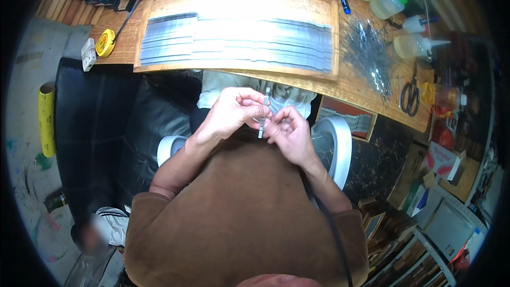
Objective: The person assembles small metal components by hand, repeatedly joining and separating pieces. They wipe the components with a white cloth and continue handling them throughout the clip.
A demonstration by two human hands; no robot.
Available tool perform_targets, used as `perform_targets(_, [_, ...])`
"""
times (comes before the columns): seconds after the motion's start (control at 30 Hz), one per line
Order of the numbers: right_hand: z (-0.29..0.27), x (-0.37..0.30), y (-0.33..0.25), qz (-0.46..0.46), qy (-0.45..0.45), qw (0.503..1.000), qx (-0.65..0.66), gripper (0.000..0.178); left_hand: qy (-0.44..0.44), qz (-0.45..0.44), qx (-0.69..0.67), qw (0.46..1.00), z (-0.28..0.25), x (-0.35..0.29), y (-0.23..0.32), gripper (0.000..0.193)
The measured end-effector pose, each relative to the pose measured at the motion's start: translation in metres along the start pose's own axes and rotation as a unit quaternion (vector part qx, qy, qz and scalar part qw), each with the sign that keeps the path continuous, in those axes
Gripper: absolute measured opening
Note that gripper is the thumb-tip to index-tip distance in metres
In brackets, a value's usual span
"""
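Observation:
A narrow grey strip (267,95) stands nearly upright in front of my body, over my lap. My left hand (234,110) is closed on it, thumb and fingers pinching its middle. The strip's upper end sticks out above the fingertips and its lower end below them. Close against its lower part is my right hand (289,135), fingers curled and thumb pressed to the forefinger. Whatever lies in that pinch is too small to make out. Just beyond my hands, a shallow wooden tray (334,37) on the table holds rows of similar grey strips (175,40), partly washed out by glare.
Right of the tray lie a heap of thin metal pieces (366,48), black-handled scissors (410,98) and several squeeze bottles (411,46). A yellow tape measure (105,43) sits at the table's left. A black sofa (106,127) stands left; a lower tray (356,120) shows under the table edge.

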State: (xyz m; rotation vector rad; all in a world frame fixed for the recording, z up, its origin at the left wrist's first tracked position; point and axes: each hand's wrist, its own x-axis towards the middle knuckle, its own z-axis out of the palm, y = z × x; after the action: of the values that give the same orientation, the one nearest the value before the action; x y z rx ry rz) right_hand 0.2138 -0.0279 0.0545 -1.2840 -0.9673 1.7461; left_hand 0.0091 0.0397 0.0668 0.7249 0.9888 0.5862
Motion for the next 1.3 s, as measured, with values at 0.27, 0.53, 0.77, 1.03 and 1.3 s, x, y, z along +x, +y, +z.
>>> perform_targets(0.27, [0.006,0.056,-0.003,0.003,0.050,0.990,0.133,0.027,-0.040,-0.002,-0.006,0.999,-0.011,0.022,0.001,0.016])
perform_targets(0.53, [0.012,0.054,-0.008,-0.005,0.043,0.985,0.164,0.019,-0.054,-0.006,-0.013,0.998,-0.009,0.009,0.012,0.016])
perform_targets(0.77, [0.022,0.029,-0.033,-0.028,-0.005,0.986,0.163,0.016,-0.049,-0.021,-0.060,0.997,0.002,-0.029,0.030,0.016])
perform_targets(1.03, [0.023,0.028,-0.033,-0.024,-0.018,0.986,0.165,0.015,-0.041,-0.018,-0.075,0.996,0.001,-0.035,0.027,0.018])
perform_targets(1.3, [0.023,0.027,-0.031,-0.033,-0.014,0.988,0.153,0.018,-0.042,-0.011,-0.047,0.998,0.000,-0.037,0.024,0.019])
